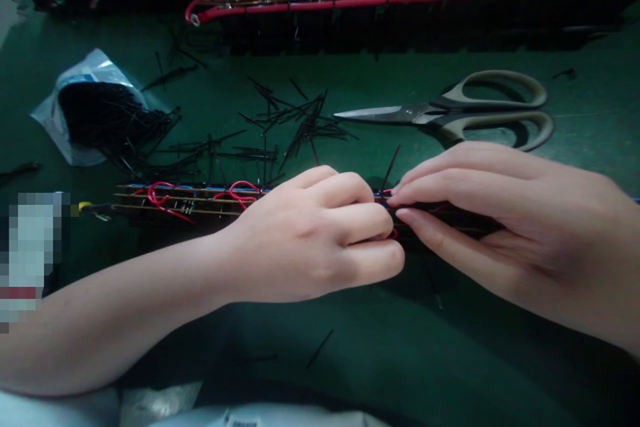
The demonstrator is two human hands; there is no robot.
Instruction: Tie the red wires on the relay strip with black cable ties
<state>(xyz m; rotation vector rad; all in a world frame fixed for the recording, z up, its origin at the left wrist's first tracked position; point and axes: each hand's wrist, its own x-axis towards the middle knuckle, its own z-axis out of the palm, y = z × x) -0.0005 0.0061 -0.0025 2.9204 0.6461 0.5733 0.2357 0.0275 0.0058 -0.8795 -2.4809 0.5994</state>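
Note:
A long, narrow wiring assembly (pixel 131 195) with brass-coloured rods and red and blue wires lies across the table under my hands. My left hand (pixel 320 233) is closed over its middle, fingers curled downward. Whatever those fingertips hold is hidden. From the right, my right hand (pixel 505 233) brings thumb and fingertips together at the wires beside my left hand. What sits in that pinch is too small to make out. A black cable tie (pixel 392 167) sticks up from the assembly just by the right fingertips.
Scissors (pixel 420 113) lie behind my right hand. Loose black cable ties (pixel 305 120) are scattered beyond the assembly, and more spill from a clear plastic bag (pixel 95 67) at left. Larger assemblies with thick red cables (pixel 320 5) run along the back. Single ties (pixel 320 348) lie in front.

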